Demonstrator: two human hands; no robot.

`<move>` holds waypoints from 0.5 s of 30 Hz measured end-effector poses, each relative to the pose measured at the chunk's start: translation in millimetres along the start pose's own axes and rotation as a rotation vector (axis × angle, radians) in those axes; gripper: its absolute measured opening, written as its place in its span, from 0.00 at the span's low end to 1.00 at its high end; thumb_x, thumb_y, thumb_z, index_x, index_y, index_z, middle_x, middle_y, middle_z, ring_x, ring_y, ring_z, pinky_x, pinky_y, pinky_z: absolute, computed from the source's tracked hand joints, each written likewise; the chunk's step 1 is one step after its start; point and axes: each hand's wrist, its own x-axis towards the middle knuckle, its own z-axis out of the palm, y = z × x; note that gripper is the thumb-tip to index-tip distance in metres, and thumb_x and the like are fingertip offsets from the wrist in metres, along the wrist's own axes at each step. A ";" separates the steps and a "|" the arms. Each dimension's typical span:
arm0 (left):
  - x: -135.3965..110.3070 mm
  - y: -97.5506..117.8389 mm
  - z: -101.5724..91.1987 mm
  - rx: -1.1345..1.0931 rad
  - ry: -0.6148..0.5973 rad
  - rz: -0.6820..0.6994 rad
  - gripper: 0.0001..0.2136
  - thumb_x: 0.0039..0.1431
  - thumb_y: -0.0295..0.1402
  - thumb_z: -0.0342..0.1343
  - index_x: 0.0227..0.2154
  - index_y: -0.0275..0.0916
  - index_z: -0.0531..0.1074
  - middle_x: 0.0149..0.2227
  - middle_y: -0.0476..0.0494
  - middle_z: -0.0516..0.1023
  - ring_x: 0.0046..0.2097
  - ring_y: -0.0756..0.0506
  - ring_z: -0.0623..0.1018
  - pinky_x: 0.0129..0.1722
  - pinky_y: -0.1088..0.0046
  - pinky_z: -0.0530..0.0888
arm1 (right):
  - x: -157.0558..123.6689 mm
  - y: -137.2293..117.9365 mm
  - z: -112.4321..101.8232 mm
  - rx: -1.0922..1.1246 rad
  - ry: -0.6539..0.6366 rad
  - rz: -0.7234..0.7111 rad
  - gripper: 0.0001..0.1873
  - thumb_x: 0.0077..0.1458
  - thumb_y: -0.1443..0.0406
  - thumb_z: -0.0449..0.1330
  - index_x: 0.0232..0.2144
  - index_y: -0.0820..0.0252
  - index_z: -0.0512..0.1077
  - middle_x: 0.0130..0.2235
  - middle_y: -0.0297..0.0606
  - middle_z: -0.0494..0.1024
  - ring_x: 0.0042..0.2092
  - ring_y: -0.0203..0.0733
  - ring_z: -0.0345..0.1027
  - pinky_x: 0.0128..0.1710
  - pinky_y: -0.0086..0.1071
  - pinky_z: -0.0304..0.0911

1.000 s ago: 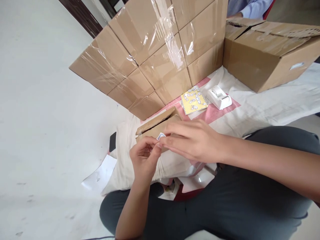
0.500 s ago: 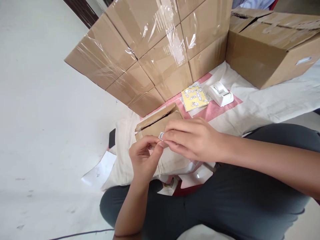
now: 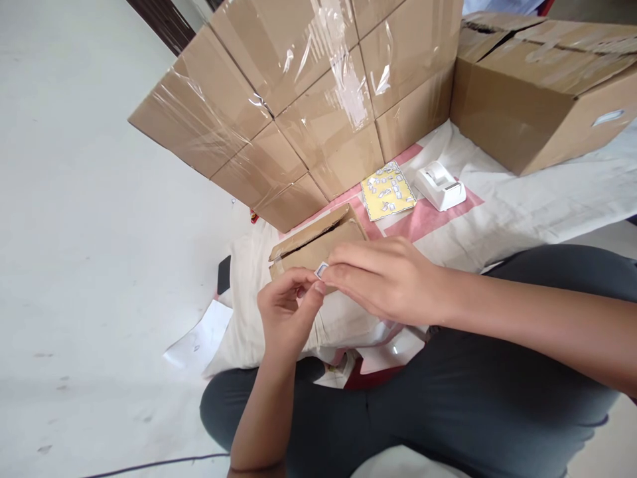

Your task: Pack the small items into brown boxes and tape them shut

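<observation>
Between my two hands is a tiny white paper piece with a dark outline on it. My right hand pinches its right side, fingers pressed together. At its left edge, the thumb and forefinger of my left hand close on it from below. Both hands are over a small cardboard box whose top flap stands slightly apart, and they hide part of it. Beyond them lies a yellow card covered with several similar small paper pieces. A white tape dispenser stands to the right of the card.
A tall taped cardboard panel stands behind the small box. At the back right is a large cardboard box. White paper and a dark flat object lie at the left. A cable crosses the floor.
The paper piece has turned slightly between my fingers and shows a little more. My hands have otherwise stayed in nearly the same place.
</observation>
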 end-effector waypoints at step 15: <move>-4.8 0.5 3.6 -0.031 0.010 0.007 0.08 0.61 0.35 0.64 0.27 0.41 0.77 0.24 0.51 0.74 0.27 0.50 0.71 0.29 0.74 0.68 | -0.1 -5.3 5.5 0.378 0.142 0.180 0.11 0.69 0.70 0.54 0.36 0.60 0.76 0.36 0.37 0.75 0.33 0.35 0.67 0.34 0.30 0.63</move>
